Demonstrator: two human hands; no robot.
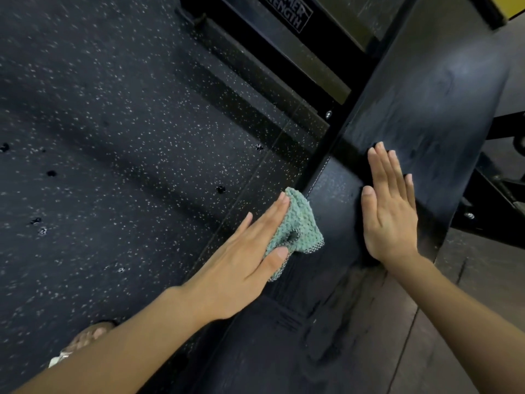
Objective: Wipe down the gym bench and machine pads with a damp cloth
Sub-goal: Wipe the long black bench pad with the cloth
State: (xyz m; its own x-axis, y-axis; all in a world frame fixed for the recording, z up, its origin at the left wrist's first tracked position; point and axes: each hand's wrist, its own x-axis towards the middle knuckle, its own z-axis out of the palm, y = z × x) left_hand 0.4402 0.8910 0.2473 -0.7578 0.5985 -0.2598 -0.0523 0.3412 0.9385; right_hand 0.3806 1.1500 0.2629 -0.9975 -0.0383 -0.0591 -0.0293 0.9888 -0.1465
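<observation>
Left forearm enters from the lower left; left hand [250, 251] is flat, fingers straight and together, pressing a green knitted cloth [298, 223] against the near side edge of the black padded counter [426, 95]. Thumb lies over the cloth's lower corner; the cloth bunches out past the fingertips. Right hand [389, 211], just right of the cloth, rests palm-down on the pad top, fingers extended, holding nothing. Left of the left hand: speckled rubber floor [113, 137]. A sandalled foot [85, 339] shows beneath the left forearm.
</observation>
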